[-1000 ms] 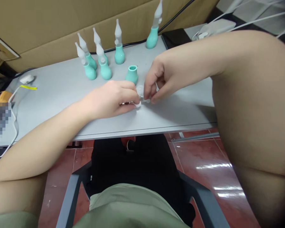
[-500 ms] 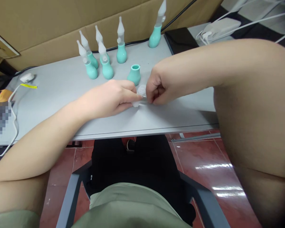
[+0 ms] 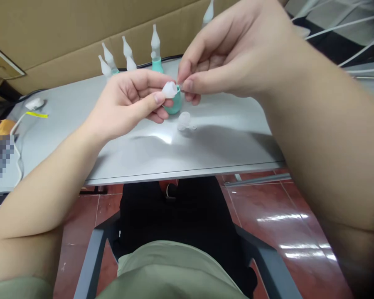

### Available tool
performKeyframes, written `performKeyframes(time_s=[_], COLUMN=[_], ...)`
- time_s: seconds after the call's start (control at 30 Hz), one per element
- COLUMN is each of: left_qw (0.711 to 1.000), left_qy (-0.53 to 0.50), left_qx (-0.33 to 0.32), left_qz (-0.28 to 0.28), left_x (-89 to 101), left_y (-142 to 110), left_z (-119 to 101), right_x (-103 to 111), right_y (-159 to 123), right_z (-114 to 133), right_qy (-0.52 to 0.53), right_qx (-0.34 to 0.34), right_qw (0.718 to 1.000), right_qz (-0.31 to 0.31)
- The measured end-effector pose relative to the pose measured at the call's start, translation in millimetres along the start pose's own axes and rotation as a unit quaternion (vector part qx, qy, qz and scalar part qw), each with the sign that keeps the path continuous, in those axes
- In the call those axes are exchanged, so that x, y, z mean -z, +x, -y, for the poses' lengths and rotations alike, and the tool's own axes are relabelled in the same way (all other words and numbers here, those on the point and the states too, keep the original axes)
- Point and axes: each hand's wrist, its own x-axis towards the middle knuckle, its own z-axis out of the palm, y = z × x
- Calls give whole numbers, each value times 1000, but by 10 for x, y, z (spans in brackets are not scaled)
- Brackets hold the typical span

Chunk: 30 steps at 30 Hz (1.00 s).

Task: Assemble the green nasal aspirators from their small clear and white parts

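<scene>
My left hand (image 3: 131, 99) is raised over the table and pinches a frosted white nozzle tip (image 3: 169, 89) between thumb and fingers, its wide end facing right. Close beside it, my right hand (image 3: 227, 58) has thumb and forefinger pressed together on a tiny clear piece (image 3: 180, 87), too small to make out. Partly hidden behind the nozzle tip stands an open teal bulb (image 3: 175, 104). On the table below my hands lies a translucent plastic connector (image 3: 184, 121) with a small looped tab.
Several nasal aspirators with teal bulbs and white tips, one of them an aspirator (image 3: 156, 45), stand along the cardboard wall (image 3: 65, 33). A white plug (image 3: 35, 104) with a cable lies at the left. The grey table's front edge (image 3: 187, 173) runs before my lap.
Both hands have lifted off the tabletop and moved back. My left hand now shows the nozzle tip in its fingers; the translucent connector stays behind on the table.
</scene>
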Motion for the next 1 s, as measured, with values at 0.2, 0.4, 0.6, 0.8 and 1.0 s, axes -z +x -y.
performKeyframes(time_s=[0.2, 0.4, 0.6, 0.8, 1.0], left_qw=[995, 989, 996, 995, 995], left_qy=[-72, -63, -48, -35, -40], left_qx=[63, 110, 68, 86, 87], left_qz=[-23, -73, -23, -26, -24], left_x=[-31, -116, -2, 19, 38], left_y=[49, 24, 24, 36, 43], left_z=[-15, -194, -106, -110, -96], right_x=[46, 54, -51, -48, -117], right_y=[20, 9, 38, 41, 68], right_z=[-125, -155, -82, -164, -313], right_qy=[-9, -61, 5, 48, 114], right_qx=[50, 74, 46, 56, 70], right_qw=[998, 995, 998, 997, 991], right_qz=[-20, -9, -52, -30, -31])
